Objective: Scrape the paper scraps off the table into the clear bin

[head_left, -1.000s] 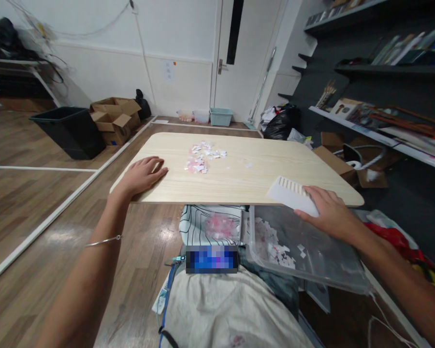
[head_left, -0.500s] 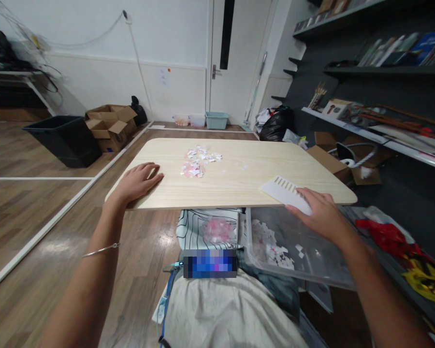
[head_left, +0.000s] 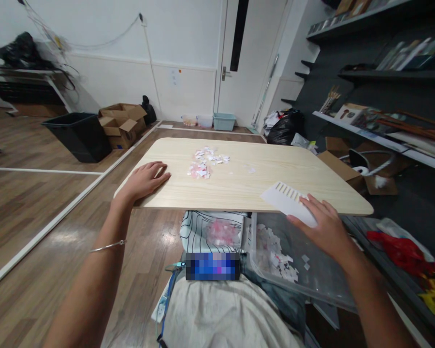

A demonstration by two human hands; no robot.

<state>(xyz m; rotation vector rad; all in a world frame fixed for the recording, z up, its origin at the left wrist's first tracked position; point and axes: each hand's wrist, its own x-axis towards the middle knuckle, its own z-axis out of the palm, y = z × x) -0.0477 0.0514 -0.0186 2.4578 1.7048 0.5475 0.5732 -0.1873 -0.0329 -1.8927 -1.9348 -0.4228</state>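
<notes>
My left hand (head_left: 147, 182) rests on the left part of the pale wooden table (head_left: 297, 166), fingers stretched out and holding nothing. At the table's right front edge, my right hand (head_left: 324, 224) grips a flat white card with a row of slots (head_left: 284, 200) between thumb and fingers. The card lies tilted low over the tabletop; I cannot tell if it touches. A loose heap of small white pieces and pinkish clear bags (head_left: 201, 169) lies left of the table's middle. A few small scraps (head_left: 251, 169) lie to its right.
Below the table's front edge, a clear plastic bin (head_left: 324, 278) holds many white pieces. Beside it, pink-filled clear packets (head_left: 223, 232) lie on a striped cloth (head_left: 193, 232). A black bin (head_left: 78, 140) and cardboard boxes (head_left: 121, 126) stand left; shelves (head_left: 391, 72) line the right.
The view has turned slightly left, so everything sits farther right in the picture. The white card seems slightly turned in my right hand. My left hand stays on the table.
</notes>
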